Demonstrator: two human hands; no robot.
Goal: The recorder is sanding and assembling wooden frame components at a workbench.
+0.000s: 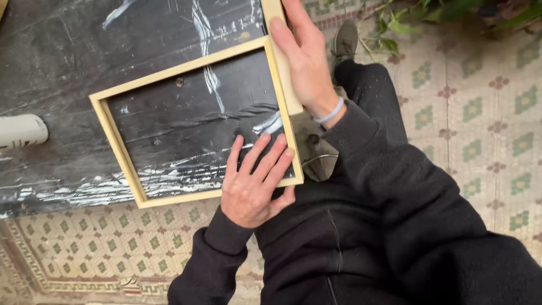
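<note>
A square frame of light wood (118, 141) lies flat on a table covered in black plastic sheet (68, 51). My left hand (254, 183) rests palm down on the frame's near right corner, fingers spread over the sheet inside it. My right hand (305, 62) lies along a light wooden strip (289, 96) that stands against the frame's right side, fingers stretched over it and holding it there. A pale band sits on that wrist.
A white rounded object (20, 130) lies at the table's left edge. Beyond the table's edge are a patterned tile floor (480, 113), my dark shoe (344, 39) and green plant leaves (440, 14). A metal part (316, 158) shows under the table corner.
</note>
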